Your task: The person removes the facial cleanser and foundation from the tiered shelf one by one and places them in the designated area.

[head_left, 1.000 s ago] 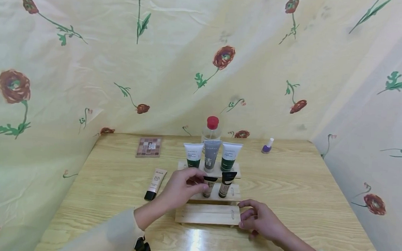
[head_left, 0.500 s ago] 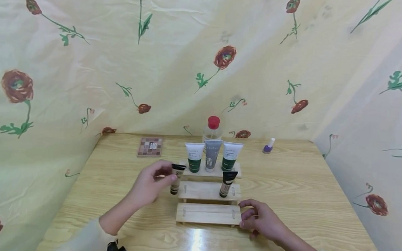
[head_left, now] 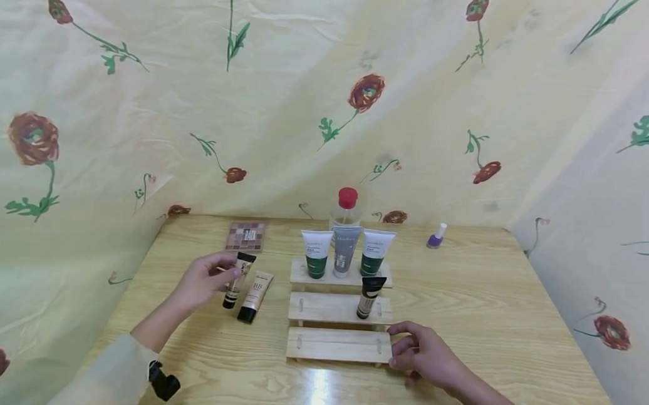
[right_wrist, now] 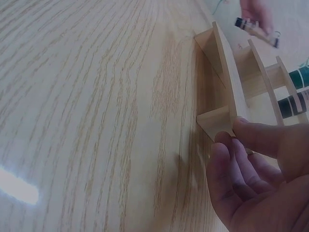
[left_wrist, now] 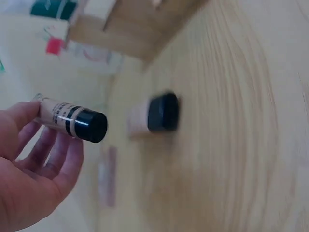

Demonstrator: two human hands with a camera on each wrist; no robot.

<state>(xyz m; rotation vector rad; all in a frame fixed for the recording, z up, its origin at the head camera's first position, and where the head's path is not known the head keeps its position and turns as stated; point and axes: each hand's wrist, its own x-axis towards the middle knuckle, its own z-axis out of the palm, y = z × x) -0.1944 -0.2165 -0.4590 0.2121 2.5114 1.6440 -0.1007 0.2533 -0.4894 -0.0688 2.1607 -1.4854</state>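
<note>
My left hand pinches a small beige foundation tube by its side, black cap down, above the left part of the table. In the left wrist view the thumb and fingers hold this tube in the air. Just right of it a BB cream tube lies on the table. At the right end of the lowest step of a three-step wooden rack, my right hand holds the corner with thumb and curled fingers. Another black-ended tube stands on the middle step.
Two white-and-green tubes, left and right, flank a grey tube on the top step. Behind them stands a red-capped clear bottle. An eyeshadow palette lies at back left, a purple nail polish bottle at back right.
My left hand has lifted the foundation tube off the middle step and carried it left, beside the BB cream tube. My right hand has stayed at the rack's corner.
</note>
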